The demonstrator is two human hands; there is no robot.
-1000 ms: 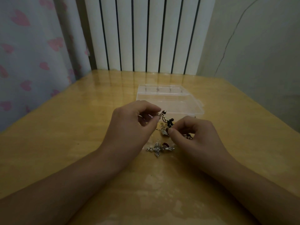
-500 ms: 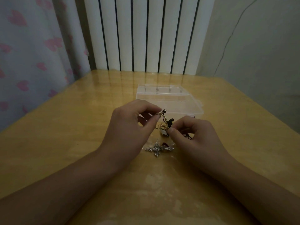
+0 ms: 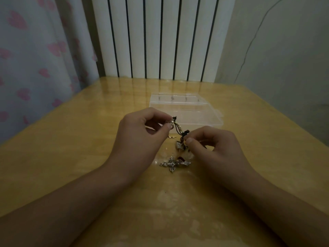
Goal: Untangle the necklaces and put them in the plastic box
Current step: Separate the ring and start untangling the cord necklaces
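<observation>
I see my left hand (image 3: pixel 140 138) and right hand (image 3: pixel 211 148) still pinching the tangle (image 3: pixel 179 132), barely shifted since a second ago; nothing freed yet, cross (image 3: pixel 171 164) on table, box (image 3: pixel 187 111) behind.

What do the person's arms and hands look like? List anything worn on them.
Both forearms are bare as far as the frame shows: no sleeves, watch or bracelet. The left hand and right hand show no rings or gloves. The thumbnails are short, and no polish can be made out in the dim light.
</observation>
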